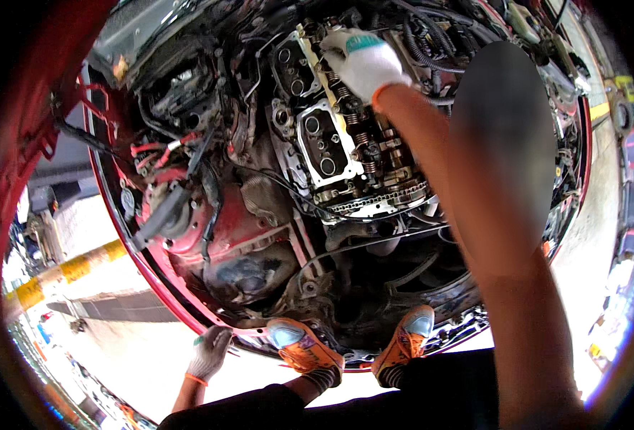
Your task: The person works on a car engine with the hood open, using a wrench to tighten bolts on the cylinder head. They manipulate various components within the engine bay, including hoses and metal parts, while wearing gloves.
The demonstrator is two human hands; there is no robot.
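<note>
My right hand [363, 64], in a white and teal glove, reaches to the far end of the opened engine's valve train [367, 154], fingers curled onto something I cannot make out. Valve springs run beside a white-rimmed plate [349, 161] with round openings; a timing chain [378, 203] crosses the near end. My left hand [209, 351], also gloved, grips the red front edge [174, 290] of the car body at lower left. A blurred grey oval hides part of the engine bay right of my forearm.
My orange shoes [295, 342] rest at the bay's front edge. Hoses [431, 54] and cables surround the engine, with a red inner panel [199, 236] at left. A raised red panel [30, 86] borders the upper left. A yellow striped bar [66, 272] lies beyond the car.
</note>
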